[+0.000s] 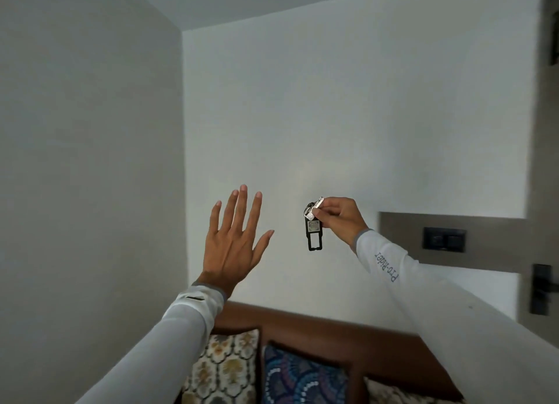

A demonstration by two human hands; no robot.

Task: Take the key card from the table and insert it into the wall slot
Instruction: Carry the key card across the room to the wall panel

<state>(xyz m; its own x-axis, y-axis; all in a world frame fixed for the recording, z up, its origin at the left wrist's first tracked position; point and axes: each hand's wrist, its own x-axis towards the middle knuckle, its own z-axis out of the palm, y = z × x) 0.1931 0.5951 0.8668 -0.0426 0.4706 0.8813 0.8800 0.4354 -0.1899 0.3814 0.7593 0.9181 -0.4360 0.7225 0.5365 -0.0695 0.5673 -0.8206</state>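
My right hand (338,219) is raised in front of the white wall and pinches the top of the key card (314,234), a small black tag with a pale square label and a metal ring, which hangs straight down. My left hand (234,241) is lifted to the left of it, palm toward the wall, fingers spread and holding nothing. A black switch plate (443,239) sits on a grey wall panel (402,237) to the right of the card. Further right and lower, a tall black wall unit (540,288) is mounted. I cannot tell which one has the slot.
A brown wooden headboard (317,328) runs along the bottom of the wall, with patterned cushions (302,376) leaning against it. A grey wall (90,161) closes in the left side. Dark fittings show at the far right edge.
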